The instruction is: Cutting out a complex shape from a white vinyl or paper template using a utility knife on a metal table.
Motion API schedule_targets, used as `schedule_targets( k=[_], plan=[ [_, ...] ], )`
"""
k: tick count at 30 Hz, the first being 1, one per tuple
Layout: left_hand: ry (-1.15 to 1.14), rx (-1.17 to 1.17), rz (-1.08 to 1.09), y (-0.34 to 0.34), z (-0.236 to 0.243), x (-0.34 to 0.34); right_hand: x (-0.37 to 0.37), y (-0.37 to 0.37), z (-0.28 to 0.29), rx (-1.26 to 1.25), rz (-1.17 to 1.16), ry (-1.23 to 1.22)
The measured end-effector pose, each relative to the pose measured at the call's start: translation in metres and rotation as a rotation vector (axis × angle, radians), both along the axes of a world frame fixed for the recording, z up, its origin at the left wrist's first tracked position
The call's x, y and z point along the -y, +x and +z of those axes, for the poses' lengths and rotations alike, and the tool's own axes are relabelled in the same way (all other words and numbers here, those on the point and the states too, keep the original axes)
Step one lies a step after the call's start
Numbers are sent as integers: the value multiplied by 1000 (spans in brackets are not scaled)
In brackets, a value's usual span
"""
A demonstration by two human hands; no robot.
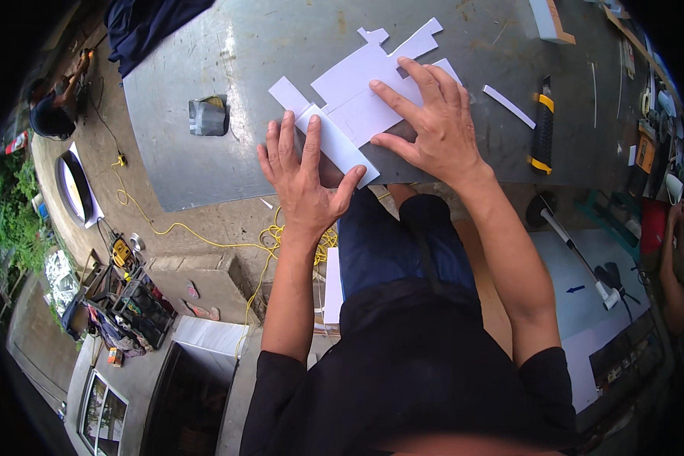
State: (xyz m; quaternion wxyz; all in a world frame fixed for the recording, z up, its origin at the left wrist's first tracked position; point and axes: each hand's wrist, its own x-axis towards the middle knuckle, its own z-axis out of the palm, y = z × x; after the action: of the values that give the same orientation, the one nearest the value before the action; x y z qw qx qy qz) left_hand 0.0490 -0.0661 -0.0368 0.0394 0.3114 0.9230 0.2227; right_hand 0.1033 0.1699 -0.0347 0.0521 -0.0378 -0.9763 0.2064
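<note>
A flat white cut-out sheet (351,76) with tabs and notches lies near the front edge of a grey metal table (167,152). Across its left side rests a narrow white strip (343,152), its lower end reaching toward the table edge. My left hand (300,163) presses on this strip with fingers spread and the thumb near its lower end. My right hand (437,114) lies on the right part of the cut-out, fingers spread and fingertips touching it. Neither hand is closed around anything. The palms hide parts of both pieces.
Right of my right hand are a thin white curved offcut (509,106) and a yellow-and-black utility knife (542,133). A small dark packet (208,116) sits at left, dark cloth (148,26) at the far left corner. Yellow cord (182,228) trails over the floor. Another person (53,102) crouches at far left.
</note>
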Motion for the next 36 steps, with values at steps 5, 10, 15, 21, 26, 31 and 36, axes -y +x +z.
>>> schedule_targets(
  k=[5, 10, 15, 21, 26, 31, 36],
  plan=[
    [16, -4, 15, 0, -10, 2, 6, 6, -12, -11, -38, 50],
    [11, -57, 38, 0, -15, -1, 8, 4, -13, 3, -64, 46],
    [-10, -101, 40, 3, -21, 0, 9, 4, -13, 14, -68, 29],
    [-26, -116, 22, 1, -22, -3, 7, 2, -9, 26, -74, 30],
    [-102, -106, -20, 1, -20, -1, 7, 1, -6, 48, -58, 76],
    [-108, -110, -23, 1, -21, -1, 8, 0, -6, 66, -73, 62],
    [-79, -87, 19, 3, -25, -1, 8, 1, -6, 64, -78, 59]
  ],
)
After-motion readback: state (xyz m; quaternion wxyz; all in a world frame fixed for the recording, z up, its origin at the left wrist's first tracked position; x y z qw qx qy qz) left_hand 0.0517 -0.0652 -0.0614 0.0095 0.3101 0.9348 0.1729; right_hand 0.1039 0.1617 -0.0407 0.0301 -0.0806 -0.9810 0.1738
